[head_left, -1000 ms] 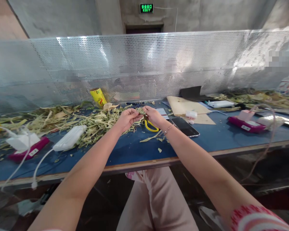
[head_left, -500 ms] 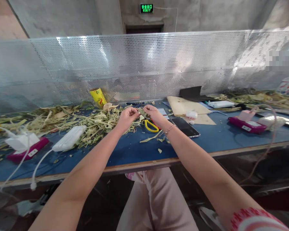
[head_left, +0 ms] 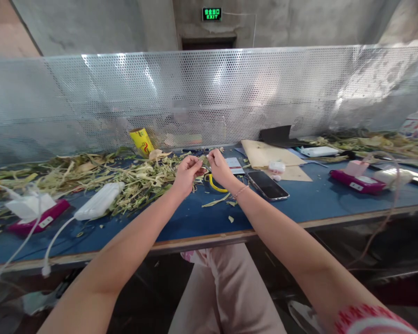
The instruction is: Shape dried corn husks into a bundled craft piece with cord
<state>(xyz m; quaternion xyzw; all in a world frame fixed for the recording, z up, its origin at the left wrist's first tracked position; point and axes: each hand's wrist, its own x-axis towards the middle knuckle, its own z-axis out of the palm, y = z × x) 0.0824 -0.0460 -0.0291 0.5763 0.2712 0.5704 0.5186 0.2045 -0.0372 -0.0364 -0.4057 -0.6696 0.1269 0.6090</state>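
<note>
A perforated metal screen (head_left: 292, 83) stands along the far side of the blue surface (head_left: 188, 225). Beyond rises a grey concrete wall (head_left: 101, 28), with a green-lit exit sign (head_left: 212, 14) above a dark recess (head_left: 209, 43); light brightens the far right.

Just right of the right grip (head_left: 220, 167), a printed card (head_left: 234, 165) lies on the blue bench (head_left: 191, 223). Farther right of that grip and a little nearer the front edge is a dark-screened phone (head_left: 269, 185); beyond the phone are beige sheets (head_left: 264, 153), a small white case (head_left: 277, 166) and a black sheet (head_left: 278, 136). Well to the grip's right sits a purple power block (head_left: 357, 182). Left of the left grip (head_left: 187, 173) stands a tilted yellow tube (head_left: 141, 142). Beyond both grips rises a perforated metal screen (head_left: 209, 83), a green exit sign (head_left: 212, 14) above it.
</note>
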